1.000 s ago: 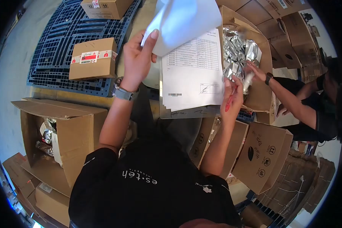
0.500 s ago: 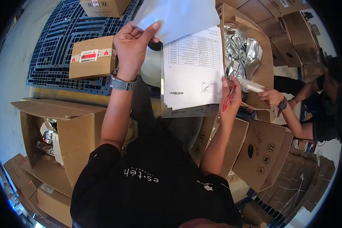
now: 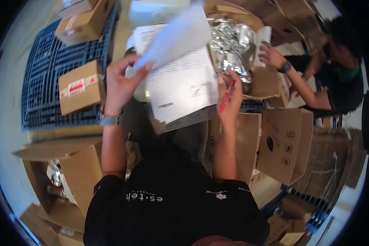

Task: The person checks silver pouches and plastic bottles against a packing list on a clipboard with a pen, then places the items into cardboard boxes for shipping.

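My left hand pinches the corner of a white sheet of paper, which is lifted and blurred by motion. Beneath it lies a stack of printed pages with a table, a boxed signature and a barcode, resting on a clear board. A red pen is in my right hand, whose fingers are closed around it at the right edge of the stack. Just beyond that hand, an open carton holds several silver foil packs.
A co-worker's hand touches a white item beside the foil packs. Taped cardboard boxes sit on a blue plastic pallet at left. Open cartons stand at lower left and lower right.
The lifted sheet has swung down and left with my left hand. The view has shifted, and the papers now lie tilted. The co-worker's hand has moved up with the white item.
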Demonstrator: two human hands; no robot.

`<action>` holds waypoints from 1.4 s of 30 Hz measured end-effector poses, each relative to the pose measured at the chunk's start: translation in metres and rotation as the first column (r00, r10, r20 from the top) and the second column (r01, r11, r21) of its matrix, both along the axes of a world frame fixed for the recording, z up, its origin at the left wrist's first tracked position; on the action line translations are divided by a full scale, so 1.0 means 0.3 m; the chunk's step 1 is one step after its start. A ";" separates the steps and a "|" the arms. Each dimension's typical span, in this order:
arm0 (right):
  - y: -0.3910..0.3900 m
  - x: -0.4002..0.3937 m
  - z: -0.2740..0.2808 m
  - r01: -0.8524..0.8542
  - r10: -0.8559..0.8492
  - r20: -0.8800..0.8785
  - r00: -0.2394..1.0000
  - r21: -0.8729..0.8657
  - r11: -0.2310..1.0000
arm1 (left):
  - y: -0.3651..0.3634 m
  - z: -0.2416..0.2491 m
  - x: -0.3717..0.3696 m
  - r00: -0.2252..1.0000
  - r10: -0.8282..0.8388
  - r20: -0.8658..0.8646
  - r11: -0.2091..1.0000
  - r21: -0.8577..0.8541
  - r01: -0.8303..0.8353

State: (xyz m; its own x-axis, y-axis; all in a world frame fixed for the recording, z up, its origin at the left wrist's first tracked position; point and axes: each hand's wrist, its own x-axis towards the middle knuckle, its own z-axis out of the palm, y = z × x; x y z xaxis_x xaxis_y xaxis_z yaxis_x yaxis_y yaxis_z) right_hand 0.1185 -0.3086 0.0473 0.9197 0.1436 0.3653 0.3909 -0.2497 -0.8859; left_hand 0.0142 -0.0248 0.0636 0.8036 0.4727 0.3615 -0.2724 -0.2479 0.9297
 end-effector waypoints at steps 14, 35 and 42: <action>0.241 0.099 0.074 0.117 0.408 0.388 0.826 -0.827 0.551 | -0.147 0.116 -0.025 0.866 -0.245 -0.435 0.767 0.460 0.448; 0.463 1.401 -0.633 0.296 0.126 0.330 0.936 -0.928 0.227 | -0.246 0.004 0.117 0.900 0.231 -0.369 0.706 0.700 0.106; 0.442 1.487 -0.691 0.203 0.220 0.239 0.946 -0.964 0.172 | -0.242 -0.022 0.114 0.907 0.223 -0.357 0.702 0.705 0.105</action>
